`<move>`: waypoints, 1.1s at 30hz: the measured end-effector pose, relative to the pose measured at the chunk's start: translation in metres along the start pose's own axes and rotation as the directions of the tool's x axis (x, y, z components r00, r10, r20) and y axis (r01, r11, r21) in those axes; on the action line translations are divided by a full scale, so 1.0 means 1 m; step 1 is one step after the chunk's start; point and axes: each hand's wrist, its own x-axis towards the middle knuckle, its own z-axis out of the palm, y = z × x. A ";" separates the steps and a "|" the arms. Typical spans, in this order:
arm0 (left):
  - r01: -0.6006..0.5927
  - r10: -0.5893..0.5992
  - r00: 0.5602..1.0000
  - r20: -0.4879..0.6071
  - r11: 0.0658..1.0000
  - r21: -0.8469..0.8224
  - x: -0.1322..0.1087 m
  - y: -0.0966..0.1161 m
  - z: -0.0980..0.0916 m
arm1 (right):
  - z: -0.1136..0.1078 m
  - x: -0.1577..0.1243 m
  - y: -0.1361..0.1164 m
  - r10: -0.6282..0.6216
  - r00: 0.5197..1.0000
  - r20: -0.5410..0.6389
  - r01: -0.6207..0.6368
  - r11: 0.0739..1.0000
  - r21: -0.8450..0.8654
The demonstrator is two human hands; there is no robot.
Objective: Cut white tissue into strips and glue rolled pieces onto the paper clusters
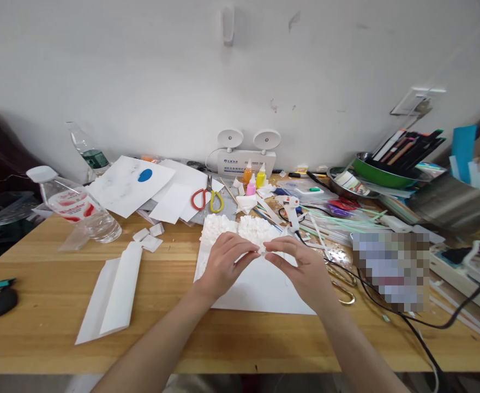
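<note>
Between the fingertips of both hands is a small white piece [262, 249], perhaps paper; its exact form is too small to tell. My left hand [226, 261] pinches it from one side with thumb and fingers. From the other side my right hand [299, 265] closes on it in the same way. Beneath the hands lies a white sheet [260, 292]. Bumpy white clumps [219, 226] cover the far part of that sheet, partly hidden behind the fingers.
Beyond the sheet are scissors [208, 197], small paint bottles [251, 185] and a glue gun [289, 212] with a black cord trailing right. A folded white paper [115, 295] and a large water bottle [80, 207] are at left. Gold rings [342, 295] lie at right.
</note>
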 end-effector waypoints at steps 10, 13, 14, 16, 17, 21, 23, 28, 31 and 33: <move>0.022 -0.022 1.000 0.002 0.981 -0.194 0.007 0.002 -0.001 | 0.009 -0.001 0.002 -0.341 0.936 -0.091 0.327 0.935 -0.139; 0.119 -0.112 0.993 0.041 0.950 -0.289 0.009 0.003 -0.005 | 0.011 -0.003 0.000 -0.419 0.900 -0.119 0.386 0.895 -0.223; 0.142 -0.135 0.990 0.045 0.942 -0.305 0.009 0.003 -0.006 | 0.012 -0.003 -0.001 -0.452 0.882 -0.131 0.409 0.874 -0.261; 0.176 -0.173 0.984 0.040 0.931 -0.320 0.010 0.003 -0.007 | 0.014 -0.003 -0.002 -0.501 0.852 -0.151 0.438 0.841 -0.318; 0.191 -0.189 0.981 0.038 0.926 -0.325 0.010 0.003 -0.007 | 0.016 -0.002 -0.002 -0.510 0.845 -0.159 0.441 0.835 -0.329; 0.302 -0.294 0.952 0.080 0.878 -0.371 0.010 0.005 -0.007 | 0.021 0.000 -0.004 -0.443 0.873 -0.202 0.391 0.885 -0.252; 0.374 -0.360 0.926 0.114 0.833 -0.408 0.010 0.008 -0.007 | 0.025 -0.001 -0.005 -0.338 0.910 -0.238 0.309 0.939 -0.154; 0.455 -0.449 0.883 0.139 0.743 -0.491 0.009 0.012 -0.004 | 0.037 -0.005 -0.004 -0.099 0.951 -0.292 0.138 0.983 0.117; 0.433 -0.453 0.886 0.099 0.732 -0.526 0.008 0.012 -0.003 | 0.044 -0.006 -0.002 -0.036 0.950 -0.311 0.107 0.971 0.215; 0.424 -0.457 0.886 0.078 0.732 -0.533 0.007 0.012 -0.003 | 0.047 -0.006 -0.001 -0.021 0.945 -0.328 0.108 0.962 0.251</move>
